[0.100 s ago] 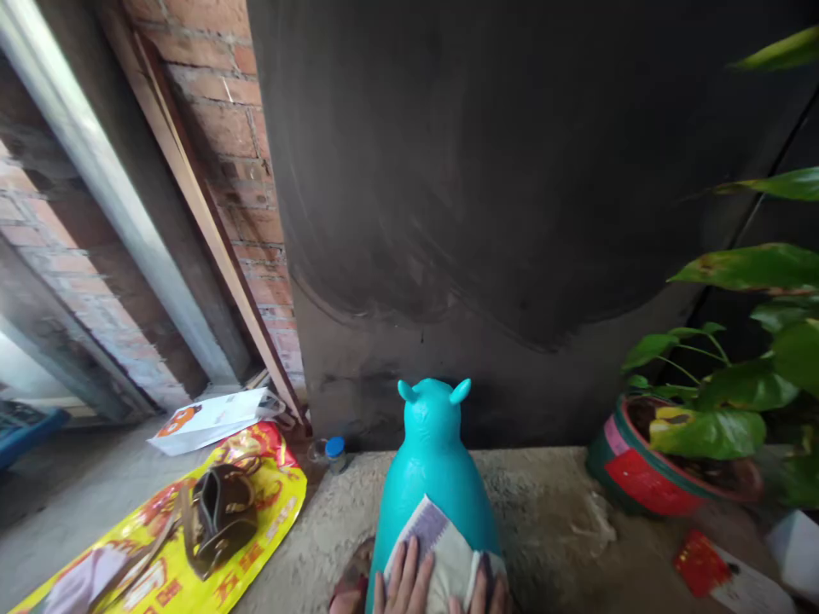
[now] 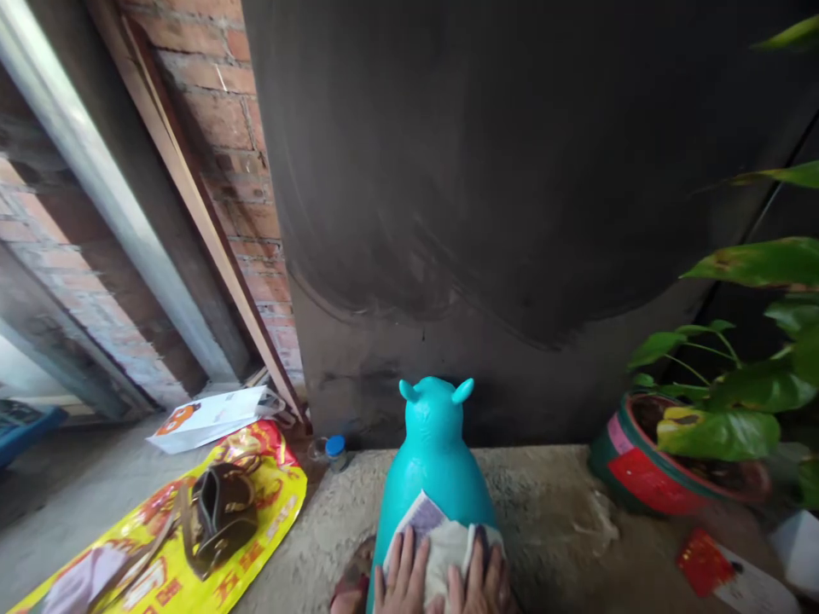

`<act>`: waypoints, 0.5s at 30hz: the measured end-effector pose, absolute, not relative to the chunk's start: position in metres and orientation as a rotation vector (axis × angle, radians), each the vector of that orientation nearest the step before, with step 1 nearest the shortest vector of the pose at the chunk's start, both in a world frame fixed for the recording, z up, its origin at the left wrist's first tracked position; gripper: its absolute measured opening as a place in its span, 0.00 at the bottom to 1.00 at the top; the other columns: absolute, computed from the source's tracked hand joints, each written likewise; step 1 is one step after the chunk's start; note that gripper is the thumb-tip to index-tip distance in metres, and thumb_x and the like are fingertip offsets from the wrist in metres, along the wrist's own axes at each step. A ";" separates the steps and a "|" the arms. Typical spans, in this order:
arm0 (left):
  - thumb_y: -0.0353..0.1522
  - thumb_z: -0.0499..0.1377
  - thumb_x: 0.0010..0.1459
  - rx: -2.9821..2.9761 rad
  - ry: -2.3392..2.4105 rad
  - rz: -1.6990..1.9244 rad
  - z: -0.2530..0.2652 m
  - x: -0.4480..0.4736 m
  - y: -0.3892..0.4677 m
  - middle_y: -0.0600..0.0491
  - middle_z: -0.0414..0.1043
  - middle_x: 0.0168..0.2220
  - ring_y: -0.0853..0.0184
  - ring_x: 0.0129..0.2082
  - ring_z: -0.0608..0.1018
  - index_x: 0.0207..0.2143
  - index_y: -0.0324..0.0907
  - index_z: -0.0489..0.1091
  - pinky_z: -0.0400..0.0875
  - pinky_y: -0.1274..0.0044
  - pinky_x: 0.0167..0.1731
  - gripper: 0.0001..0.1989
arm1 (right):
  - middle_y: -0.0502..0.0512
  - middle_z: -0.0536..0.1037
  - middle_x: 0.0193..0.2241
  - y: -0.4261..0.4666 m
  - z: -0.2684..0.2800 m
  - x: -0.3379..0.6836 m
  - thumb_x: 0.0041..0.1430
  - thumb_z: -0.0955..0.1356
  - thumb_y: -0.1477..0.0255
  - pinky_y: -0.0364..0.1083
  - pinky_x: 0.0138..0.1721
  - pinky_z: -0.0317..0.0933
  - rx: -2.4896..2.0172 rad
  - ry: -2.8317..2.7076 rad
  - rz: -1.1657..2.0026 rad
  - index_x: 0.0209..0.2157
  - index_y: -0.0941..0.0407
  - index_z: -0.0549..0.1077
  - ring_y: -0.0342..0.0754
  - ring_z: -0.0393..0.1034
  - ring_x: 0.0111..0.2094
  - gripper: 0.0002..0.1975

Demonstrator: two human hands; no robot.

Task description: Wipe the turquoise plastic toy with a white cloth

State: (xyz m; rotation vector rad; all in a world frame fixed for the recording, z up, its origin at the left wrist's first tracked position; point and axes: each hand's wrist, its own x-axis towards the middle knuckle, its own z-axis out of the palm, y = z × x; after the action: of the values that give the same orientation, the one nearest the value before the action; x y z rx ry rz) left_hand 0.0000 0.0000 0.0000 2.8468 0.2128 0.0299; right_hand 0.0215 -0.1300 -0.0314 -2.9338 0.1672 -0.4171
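Both hands, left hand (image 2: 402, 573) and right hand (image 2: 481, 584), are pressing a cloth (image 2: 446, 546) flat on the teal toy (image 2: 433, 460), mid-wipe; probably needs working upward next.

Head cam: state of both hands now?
Left hand: open, fingers flat on the cloth over the turquoise toy.
Right hand: open, pressing the same cloth; no grasp visible.

Both my hands are pressing a cloth onto the turquoise toy.

My left hand (image 2: 404, 571) and right hand (image 2: 479, 580) are flattening the cloth (image 2: 441, 537) against the toy animal (image 2: 432, 460), which is standing by the dark wall (image 2: 512, 213).
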 end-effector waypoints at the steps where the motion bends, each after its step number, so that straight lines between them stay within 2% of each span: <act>1: 0.39 0.54 0.55 2.825 0.219 -0.016 0.004 0.007 0.004 0.51 0.51 0.65 0.56 0.65 0.59 0.61 0.52 0.55 0.60 0.55 0.58 0.30 | 0.73 0.67 0.56 -0.126 -0.027 0.034 0.63 0.53 0.55 0.66 0.44 0.65 -2.940 0.186 -0.379 0.58 0.59 0.67 0.70 0.65 0.54 0.31; 6: 0.40 0.43 0.62 2.690 0.301 -0.253 0.020 0.039 0.017 0.50 0.35 0.69 0.59 0.69 0.46 0.65 0.46 0.43 0.54 0.54 0.62 0.30 | 0.77 0.55 0.62 -0.109 0.003 0.102 0.65 0.51 0.55 0.69 0.46 0.61 -2.893 0.221 -0.129 0.65 0.61 0.52 0.71 0.54 0.61 0.34; 10: 0.41 0.41 0.63 2.666 0.326 -0.289 0.028 0.052 0.020 0.50 0.32 0.70 0.60 0.69 0.41 0.66 0.46 0.40 0.51 0.54 0.63 0.30 | 0.77 0.53 0.63 -0.103 0.017 0.131 0.65 0.51 0.53 0.72 0.48 0.57 -2.849 0.195 -0.085 0.66 0.59 0.49 0.71 0.50 0.62 0.35; 15: 0.41 0.40 0.63 2.653 0.341 -0.323 0.037 0.047 0.020 0.49 0.31 0.70 0.61 0.69 0.42 0.66 0.46 0.38 0.52 0.55 0.63 0.30 | 0.76 0.54 0.64 -0.103 0.017 0.112 0.65 0.54 0.55 0.69 0.51 0.57 -2.859 0.215 -0.025 0.65 0.58 0.50 0.69 0.51 0.63 0.33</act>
State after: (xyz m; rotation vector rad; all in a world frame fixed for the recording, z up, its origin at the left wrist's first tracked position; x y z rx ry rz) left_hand 0.0473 0.0200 0.0367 2.6527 0.3408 -0.3232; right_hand 0.1122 -0.1028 0.0169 -2.8591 0.2147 -0.0255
